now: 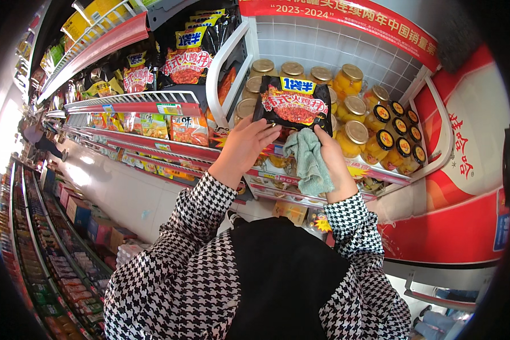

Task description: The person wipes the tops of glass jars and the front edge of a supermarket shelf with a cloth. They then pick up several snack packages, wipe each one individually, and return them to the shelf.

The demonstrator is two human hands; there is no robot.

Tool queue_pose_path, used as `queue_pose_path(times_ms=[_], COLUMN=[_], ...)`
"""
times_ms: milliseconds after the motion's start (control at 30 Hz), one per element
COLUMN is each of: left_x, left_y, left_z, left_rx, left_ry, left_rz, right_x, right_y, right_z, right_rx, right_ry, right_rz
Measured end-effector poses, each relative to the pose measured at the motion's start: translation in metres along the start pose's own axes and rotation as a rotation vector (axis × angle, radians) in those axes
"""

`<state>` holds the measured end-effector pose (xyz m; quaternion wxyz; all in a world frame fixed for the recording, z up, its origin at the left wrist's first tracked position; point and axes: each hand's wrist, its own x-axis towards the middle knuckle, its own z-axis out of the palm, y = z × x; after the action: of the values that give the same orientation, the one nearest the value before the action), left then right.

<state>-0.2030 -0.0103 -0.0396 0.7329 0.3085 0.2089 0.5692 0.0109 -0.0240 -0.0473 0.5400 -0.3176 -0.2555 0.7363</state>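
A black packet of instant noodles [295, 104] is held up in front of a shelf of glass jars of yellow fruit [352, 135]. My left hand [248, 142] touches the packet's lower left corner with its fingers spread, palm partly turned up. The packet's lower right corner is pinched by my right hand [332, 159], which also holds a pale green cloth [310, 163] hanging below it. More packets of the same look [187, 61] stand on the shelf to the upper left.
A white rack divider [214, 95] separates noodles from jars. Dark-lidded jars [403, 146] stand at the right, beside a red and white panel [467, 148]. Lower shelves [153, 144] hold more packets. Cartons [100, 229] line the aisle; a person [42, 138] is far left, another person's legs [437, 325] lower right.
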Motion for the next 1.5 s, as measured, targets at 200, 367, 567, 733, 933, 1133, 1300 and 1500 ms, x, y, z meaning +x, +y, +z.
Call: queue_pose_path(times_ms=[200, 367, 567, 733, 933, 1133, 1300, 1500], left_x=[-0.029, -0.061, -0.039, 0.0, 0.037, 0.047, 0.048, 0.051], left_y=[0.002, 0.024, 0.097, 0.157, 0.198, 0.211, 0.214, 0.218], left_z=[-0.004, -0.003, -0.016, -0.033, -0.056, -0.076, -0.08, -0.08], left_rx=[0.018, 0.279, 0.695, 1.308, 1.687, 1.84, 1.883, 1.887], left_ry=[0.099, 0.133, 0.152, 0.273, 0.311, 0.375, 0.334, 0.27], left_rz=[0.084, 0.285, 0.599, 0.85, 0.952, 0.844, 0.773, 0.776], right_x=[-0.027, -0.044, -0.021, 0.034, 0.094, 0.142, 0.158, 0.161], right_y=[0.001, 0.005, -0.003, -0.009, -0.022, -0.028, -0.029, -0.033], right_z=[0.015, 0.03, 0.082, 0.14, 0.195, 0.219, 0.226, 0.232], right_rx=[0.067, -0.046, -0.56, -1.101, -1.29, -1.268, -1.28, -1.168], right_ry=[-0.025, -0.226, -0.251, -0.217, -0.151, -0.099, -0.064, -0.088], right_rz=[0.049, 0.06, -0.375, -0.853, -0.896, -0.822, -0.732, -0.552])
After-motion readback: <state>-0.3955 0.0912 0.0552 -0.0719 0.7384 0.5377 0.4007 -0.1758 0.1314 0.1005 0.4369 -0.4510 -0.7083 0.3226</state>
